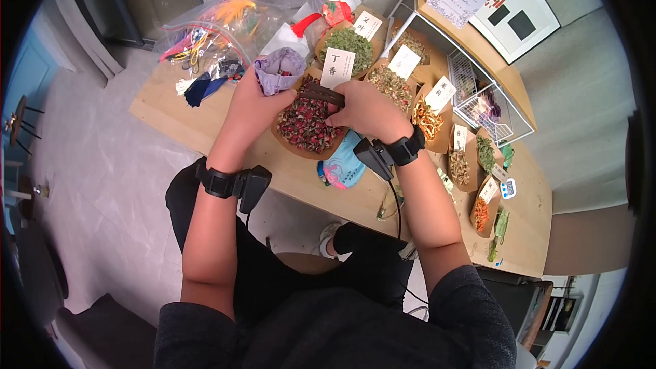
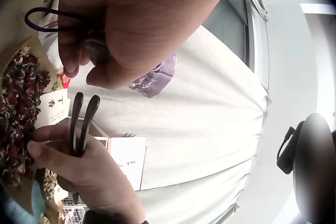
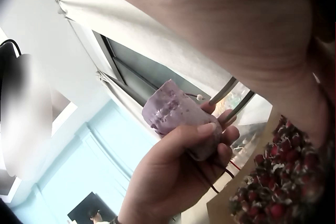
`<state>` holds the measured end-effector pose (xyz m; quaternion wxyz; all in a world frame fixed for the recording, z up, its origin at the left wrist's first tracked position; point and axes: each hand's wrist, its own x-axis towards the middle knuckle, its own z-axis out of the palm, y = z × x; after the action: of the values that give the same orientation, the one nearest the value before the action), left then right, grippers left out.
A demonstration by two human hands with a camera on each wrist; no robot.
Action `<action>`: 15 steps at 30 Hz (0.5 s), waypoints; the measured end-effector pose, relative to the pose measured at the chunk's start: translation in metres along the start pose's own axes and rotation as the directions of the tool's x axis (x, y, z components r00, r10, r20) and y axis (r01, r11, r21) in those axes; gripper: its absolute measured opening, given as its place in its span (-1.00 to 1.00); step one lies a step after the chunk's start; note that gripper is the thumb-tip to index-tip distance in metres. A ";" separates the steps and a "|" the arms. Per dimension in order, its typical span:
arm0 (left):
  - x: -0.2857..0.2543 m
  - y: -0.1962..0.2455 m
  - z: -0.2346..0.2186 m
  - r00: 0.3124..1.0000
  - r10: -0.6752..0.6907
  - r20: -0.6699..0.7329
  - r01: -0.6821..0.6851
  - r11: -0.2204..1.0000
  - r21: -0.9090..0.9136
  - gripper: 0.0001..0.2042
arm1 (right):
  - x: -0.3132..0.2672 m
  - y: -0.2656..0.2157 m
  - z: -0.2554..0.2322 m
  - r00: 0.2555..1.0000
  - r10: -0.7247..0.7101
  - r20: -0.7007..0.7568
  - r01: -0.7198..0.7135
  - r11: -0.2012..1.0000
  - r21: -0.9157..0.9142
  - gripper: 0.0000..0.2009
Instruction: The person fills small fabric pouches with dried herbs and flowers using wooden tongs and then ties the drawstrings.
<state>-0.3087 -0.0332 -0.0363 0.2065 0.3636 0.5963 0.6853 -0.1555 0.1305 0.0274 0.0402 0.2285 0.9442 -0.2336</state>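
Note:
My left hand [image 1: 251, 111] grips a small purple pouch [image 1: 280, 72], its gathered mouth open upward; in the right wrist view the fingers and thumb wrap round the pouch [image 3: 176, 113]. Dark tongs [image 1: 321, 94] are held in my right hand [image 1: 372, 111], with their tips pointing toward the pouch. In the left wrist view the tongs' two arms [image 2: 84, 121] stand slightly apart, with nothing visible between them. Below both hands lies a brown paper tray of dried red rosebuds [image 1: 307, 123]. Whether my right fingertips touch the buds, I cannot tell.
Paper trays of dried herbs with white cards [image 1: 404, 61] run along the table's right side. A blue pouch [image 1: 345, 164] lies at the near edge. Plastic bags with tassels [image 1: 229, 17] are at the back left. Behind the trays stand a shelf [image 1: 506, 85] and wire baskets.

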 end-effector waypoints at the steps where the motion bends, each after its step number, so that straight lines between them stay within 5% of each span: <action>1: 0.001 0.000 0.000 1.000 -0.008 0.002 0.008 1.000 0.007 -0.45 | 0.000 -0.002 0.002 1.000 -0.013 -0.014 0.013 1.000 -0.011 -0.74; 8: 0.000 -0.001 0.000 1.000 0.005 -0.014 -0.004 1.000 0.024 -0.48 | 0.001 -0.002 -0.005 0.998 0.011 -0.068 -0.006 0.997 0.072 -0.82; 11: -0.003 0.006 0.002 1.000 0.012 0.003 -0.013 0.991 0.135 -0.50 | 0.003 0.007 -0.017 0.996 -0.024 -0.082 0.045 0.961 0.274 -0.87; 15: -0.004 0.001 0.004 0.997 0.058 0.043 -0.067 0.973 0.219 -0.52 | -0.008 -0.008 -0.032 0.974 -0.120 -0.193 0.218 0.724 0.654 -0.81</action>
<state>-0.3026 -0.0336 -0.0358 0.1542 0.4153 0.6530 0.6142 -0.1509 0.1357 0.0602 -0.1311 0.1559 0.8139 -0.5442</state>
